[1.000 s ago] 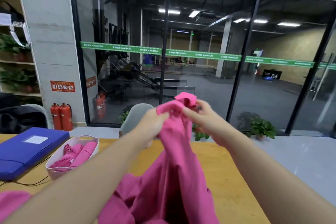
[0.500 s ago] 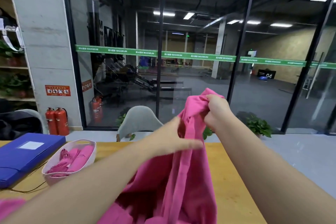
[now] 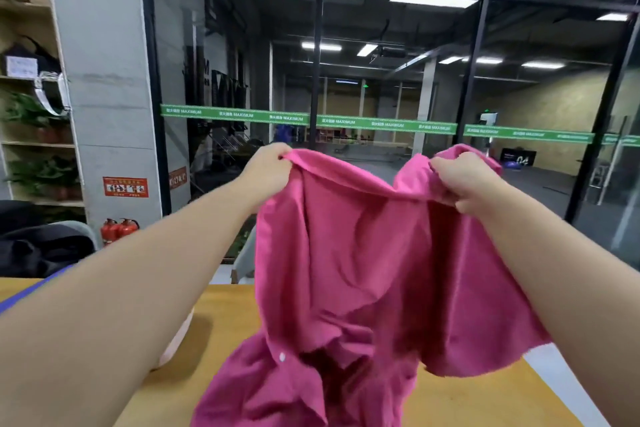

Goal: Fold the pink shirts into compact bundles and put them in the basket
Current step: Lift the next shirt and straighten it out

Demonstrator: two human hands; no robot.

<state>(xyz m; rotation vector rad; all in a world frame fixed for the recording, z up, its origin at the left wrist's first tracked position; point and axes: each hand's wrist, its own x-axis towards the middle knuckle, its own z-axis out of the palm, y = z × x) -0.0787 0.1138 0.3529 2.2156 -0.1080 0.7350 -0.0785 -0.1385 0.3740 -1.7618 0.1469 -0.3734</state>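
The shirt [image 3: 349, 274] hangs lengthwise from its top edge, stretched sideways between the left hand [image 3: 266, 172] and right hand [image 3: 462, 180], both pinched shut on it, its hem bunched on the surface [image 3: 228, 319] below.

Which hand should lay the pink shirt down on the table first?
Probably left: the left hand and right hand both grip the pink shirt, but more bare table shows under the left.

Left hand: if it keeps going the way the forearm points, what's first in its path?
Likely the glass wall beyond the table; the left hand grips the pink shirt, nothing nearer shows. Depth unclear.
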